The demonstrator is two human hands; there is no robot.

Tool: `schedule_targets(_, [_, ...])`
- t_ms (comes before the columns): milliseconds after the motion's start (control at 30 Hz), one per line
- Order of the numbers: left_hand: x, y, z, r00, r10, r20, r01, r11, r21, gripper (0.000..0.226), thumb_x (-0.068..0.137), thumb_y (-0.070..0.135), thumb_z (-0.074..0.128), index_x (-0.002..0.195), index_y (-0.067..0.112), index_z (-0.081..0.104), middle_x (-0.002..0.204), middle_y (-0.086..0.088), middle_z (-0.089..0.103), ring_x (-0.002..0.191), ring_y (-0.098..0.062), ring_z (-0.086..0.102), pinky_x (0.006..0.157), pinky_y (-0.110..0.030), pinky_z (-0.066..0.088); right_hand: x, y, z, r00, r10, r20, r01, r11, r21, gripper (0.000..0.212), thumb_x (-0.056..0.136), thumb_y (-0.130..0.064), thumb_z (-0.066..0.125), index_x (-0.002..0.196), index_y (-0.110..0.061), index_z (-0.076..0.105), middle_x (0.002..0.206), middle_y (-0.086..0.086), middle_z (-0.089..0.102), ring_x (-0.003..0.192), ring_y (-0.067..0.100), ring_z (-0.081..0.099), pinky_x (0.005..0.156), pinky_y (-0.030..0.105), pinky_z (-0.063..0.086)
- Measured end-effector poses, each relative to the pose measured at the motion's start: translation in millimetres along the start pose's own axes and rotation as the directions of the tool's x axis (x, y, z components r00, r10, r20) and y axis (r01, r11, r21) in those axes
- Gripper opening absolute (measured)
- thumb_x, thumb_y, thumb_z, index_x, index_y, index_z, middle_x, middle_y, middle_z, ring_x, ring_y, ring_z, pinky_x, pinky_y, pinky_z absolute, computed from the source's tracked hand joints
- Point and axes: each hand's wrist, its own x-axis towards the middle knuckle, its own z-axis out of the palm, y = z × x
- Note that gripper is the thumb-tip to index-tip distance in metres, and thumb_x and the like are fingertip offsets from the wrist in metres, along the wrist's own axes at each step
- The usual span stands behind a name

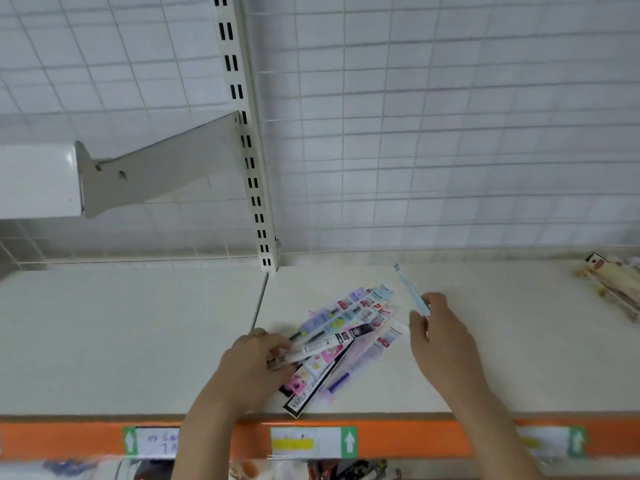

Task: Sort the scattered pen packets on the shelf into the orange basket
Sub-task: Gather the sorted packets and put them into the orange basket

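A fanned bunch of pen packets, pastel and black-and-white, lies on the white shelf near its front edge. My left hand grips the near ends of this bunch. My right hand is just to the right of the bunch and pinches a single light-blue pen packet, which tilts up and away toward the back wall. No orange basket is in view.
More yellowish packets lie at the shelf's far right. An orange price rail with labels runs along the front edge. A slotted upright, a bracket and a wire grid back wall stand behind. Goods show on the shelf below.
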Motion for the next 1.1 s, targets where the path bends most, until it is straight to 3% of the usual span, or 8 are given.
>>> schedule_targets(167, [7.8,10.5,0.4,0.997,0.039,0.067,-0.048,0.989,0.138,0.029,0.087,0.031,0.055,0.116,0.034,0.061,0.100,0.006,0.055,0.108,-0.016,0.056,0.094,-0.028,0.042,-8.4,4.5,-6.9,1.000,0.028,-0.011,-0.029,0.997,-0.068,0.029,0.097,-0.033,0.042,0.121,-0.016,0.042,0.074,-0.003,0.052,0.069,0.023,0.054,0.057,0.030,0.038])
schedule_targets(267, [7.8,13.1,1.5,0.995,0.075,0.072,-0.083,0.990,0.115,0.030,0.090,0.023,0.051,0.117,0.029,0.063,0.107,0.001,0.060,0.102,-0.017,0.057,0.087,-0.025,0.042,-8.6,0.6,-7.7,1.000,0.005,-0.024,-0.007,0.998,-0.068,0.025,0.098,-0.032,0.037,0.118,-0.018,0.044,0.075,-0.002,0.053,0.070,0.026,0.053,0.059,0.032,0.039])
schedule_targets(467, [3.8,13.4,-21.0,0.998,0.048,-0.039,-0.049,0.998,-0.026,0.009,0.087,0.015,0.052,0.082,0.017,0.059,0.083,-0.003,0.063,0.069,-0.021,0.053,0.069,-0.031,0.046,-2.5,1.1,-6.0,1.000,0.011,0.011,-0.010,0.995,-0.100,0.025,0.100,-0.031,0.031,0.114,-0.019,0.049,0.071,0.001,0.058,0.065,0.027,0.051,0.057,0.032,0.038])
schedule_targets(633, [5.0,16.3,-30.4,0.983,-0.100,-0.154,0.082,0.989,-0.121,0.028,0.088,0.011,0.046,0.062,0.016,0.036,0.062,-0.002,0.046,0.055,-0.018,0.040,0.049,-0.028,0.029,-2.6,2.2,-7.4,0.998,0.011,0.064,-0.006,0.998,-0.070,0.024,0.099,-0.027,0.035,0.115,-0.023,0.054,0.083,0.003,0.066,0.075,0.026,0.061,0.064,0.032,0.047])
schedule_targets(733, [5.5,22.9,-25.2,0.980,-0.156,-0.123,0.120,0.959,-0.256,0.034,0.092,0.023,0.042,0.060,0.014,0.034,0.059,-0.002,0.043,0.054,-0.019,0.036,0.051,-0.029,0.027,-6.3,8.2,-10.5,0.996,-0.003,0.084,0.009,0.997,-0.072,0.023,0.099,-0.026,0.037,0.113,-0.021,0.054,0.081,0.001,0.065,0.071,0.023,0.060,0.062,0.032,0.047])
schedule_targets(867, [14.7,32.7,-13.0,0.982,-0.081,-0.172,0.063,0.992,-0.106,0.050,0.094,0.047,0.040,0.053,0.018,0.034,0.052,0.002,0.043,0.055,-0.018,0.044,0.054,-0.028,0.033,-11.6,21.5,-18.1,0.997,-0.018,0.070,0.024,0.996,-0.086,0.020,0.098,-0.025,0.040,0.107,-0.021,0.056,0.063,-0.006,0.051,0.057,0.013,0.048,0.052,0.026,0.037])
schedule_targets(967, [33.0,35.9,0.5,0.977,-0.057,-0.207,0.052,0.998,-0.027,0.037,0.099,0.031,0.038,0.071,0.013,0.052,0.073,-0.006,0.057,0.070,-0.025,0.055,0.065,-0.032,0.043,-14.4,32.4,-24.5,0.999,0.011,0.053,-0.005,0.993,-0.116,0.019,0.097,-0.027,0.041,0.101,-0.022,0.058,0.060,-0.008,0.045,0.060,0.013,0.046,0.049,0.019,0.031])
schedule_targets(1100, [50.9,43.2,14.1,0.982,0.018,-0.186,-0.001,0.996,0.090,0.028,0.099,0.018,0.036,0.115,0.009,0.057,0.101,-0.009,0.049,0.082,-0.027,0.056,0.076,-0.033,0.045,-16.8,45.6,-30.9,0.998,0.038,0.053,-0.031,0.992,-0.126,0.017,0.098,-0.028,0.041,0.096,-0.023,0.057,0.061,-0.009,0.047,0.056,0.008,0.047,0.047,0.019,0.028])
